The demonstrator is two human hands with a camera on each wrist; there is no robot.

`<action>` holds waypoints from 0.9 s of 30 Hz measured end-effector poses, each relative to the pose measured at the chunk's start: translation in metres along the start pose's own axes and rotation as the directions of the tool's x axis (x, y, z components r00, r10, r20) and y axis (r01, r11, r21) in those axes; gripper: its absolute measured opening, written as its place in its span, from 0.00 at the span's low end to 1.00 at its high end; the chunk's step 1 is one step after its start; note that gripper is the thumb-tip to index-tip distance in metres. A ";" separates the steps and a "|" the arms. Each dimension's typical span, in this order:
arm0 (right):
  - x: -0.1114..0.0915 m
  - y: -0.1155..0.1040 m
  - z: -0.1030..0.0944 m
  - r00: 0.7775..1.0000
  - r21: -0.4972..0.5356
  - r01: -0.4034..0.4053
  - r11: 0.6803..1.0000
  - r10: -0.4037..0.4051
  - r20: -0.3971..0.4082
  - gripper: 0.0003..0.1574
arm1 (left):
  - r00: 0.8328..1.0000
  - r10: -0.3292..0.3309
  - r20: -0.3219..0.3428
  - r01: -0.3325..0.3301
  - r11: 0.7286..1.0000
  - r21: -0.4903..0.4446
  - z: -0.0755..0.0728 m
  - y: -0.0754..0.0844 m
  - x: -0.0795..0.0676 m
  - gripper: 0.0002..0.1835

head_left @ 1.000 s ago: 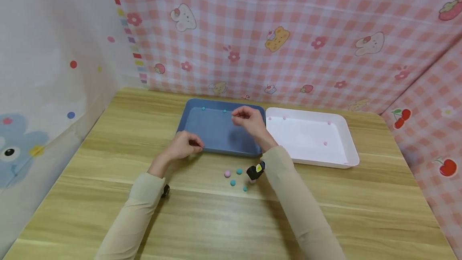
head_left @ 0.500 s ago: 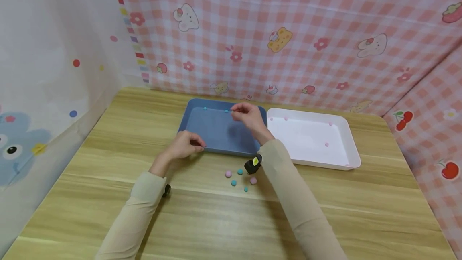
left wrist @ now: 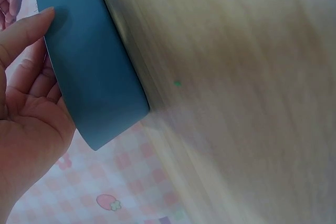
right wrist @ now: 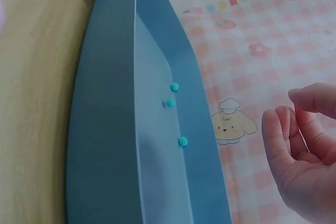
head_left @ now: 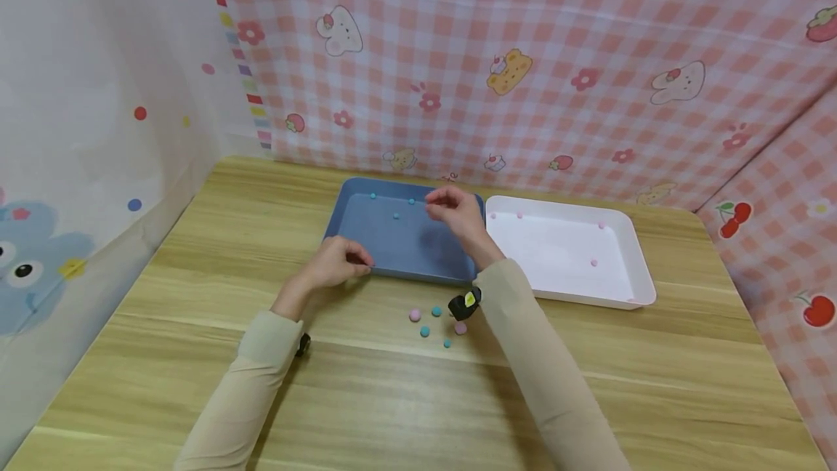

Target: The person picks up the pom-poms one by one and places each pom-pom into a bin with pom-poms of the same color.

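My left hand (head_left: 335,263) pinches the near wall of the blue tray (head_left: 395,246); in the left wrist view its thumb (left wrist: 39,24) lies on the outer side, the other fingers behind the wall. Above the tray's right part hovers my right hand (head_left: 463,218), fingers loosely curled, with nothing visible between thumb and fingertips. Three small teal balls lie in the blue tray, among them one teal ball (head_left: 395,216) nearer its middle. On the table in front, several balls sit loose: a pink ball (head_left: 415,315), another pink ball (head_left: 461,328) and teal balls (head_left: 425,331).
Right beside the blue tray stands a white tray (head_left: 556,249) holding several small pink balls (head_left: 593,263). A pink checked cloth (head_left: 458,115) hangs behind the wooden table (head_left: 366,398). Each wrist wears a small black camera (head_left: 465,304).
A teal ball has appeared on the blue tray's floor, left of my right hand. That hand has shifted slightly right with its fingertips parting. My left hand keeps its place on the tray.
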State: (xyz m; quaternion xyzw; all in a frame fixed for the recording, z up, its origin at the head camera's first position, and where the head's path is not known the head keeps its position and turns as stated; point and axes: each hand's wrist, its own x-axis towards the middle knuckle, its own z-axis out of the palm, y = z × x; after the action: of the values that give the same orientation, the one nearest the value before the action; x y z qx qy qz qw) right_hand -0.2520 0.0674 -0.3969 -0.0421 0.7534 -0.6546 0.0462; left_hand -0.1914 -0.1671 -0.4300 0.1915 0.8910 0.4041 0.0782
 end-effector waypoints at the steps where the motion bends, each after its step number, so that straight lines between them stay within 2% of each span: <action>1: -0.003 -0.001 -0.001 1.000 -0.011 0.001 1.000 -0.001 0.006 0.09 | 1.000 0.001 0.001 -0.001 1.000 0.001 0.000 0.000 0.000 0.03; 13: -0.045 -0.004 -0.014 0.995 -0.069 0.050 0.996 -0.044 0.087 0.09 | 1.000 0.016 -0.006 -0.016 1.000 -0.011 0.000 0.001 -0.001 0.03; 20: -0.063 -0.002 -0.016 0.991 -0.128 0.074 0.989 -0.058 0.120 0.09 | 1.000 0.015 -0.011 -0.015 1.000 -0.008 0.001 0.000 -0.001 0.03; 27: -0.080 0.002 -0.017 0.982 -0.130 0.106 0.986 -0.083 0.168 0.08 | 0.999 0.028 -0.016 -0.028 1.000 -0.003 0.002 0.000 0.000 0.03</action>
State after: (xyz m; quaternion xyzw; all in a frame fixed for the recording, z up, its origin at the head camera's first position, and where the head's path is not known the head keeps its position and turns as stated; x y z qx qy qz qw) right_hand -0.1745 0.0943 -0.3957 -0.1341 0.7877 -0.5968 0.0730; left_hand -0.1914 -0.1660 -0.4314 0.2005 0.8882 0.4081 0.0660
